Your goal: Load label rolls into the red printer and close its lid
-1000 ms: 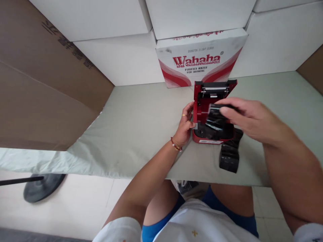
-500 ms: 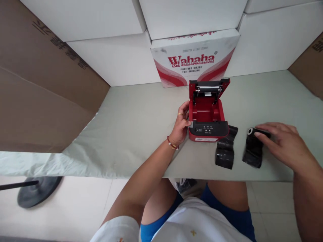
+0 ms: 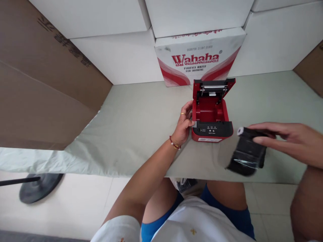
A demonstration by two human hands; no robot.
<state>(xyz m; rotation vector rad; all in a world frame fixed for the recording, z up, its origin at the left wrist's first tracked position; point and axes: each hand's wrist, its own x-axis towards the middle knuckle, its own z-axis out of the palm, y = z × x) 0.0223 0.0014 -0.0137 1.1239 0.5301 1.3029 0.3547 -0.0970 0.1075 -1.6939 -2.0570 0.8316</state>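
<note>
A small red and black label printer stands on the table with its lid raised and its red roll bay showing nothing inside. My left hand grips the printer's left side, fingers behind it and thumb on a grey button at its front corner. To the right of the printer, my right hand is closed on a roll of black film with a white core. A loose length of the shiny film hangs from the roll toward the front of the table, slightly blurred.
Behind the printer stands a white and red Wahaha water carton, against stacked white boxes. A large brown cardboard box is on the left, another at the far right. Pale green cloth covers the table.
My right hand has lifted the roll and moved it a little left, toward me. The loose black strip, previously lying by the printer, has come along. My left hand stays on the printer.
</note>
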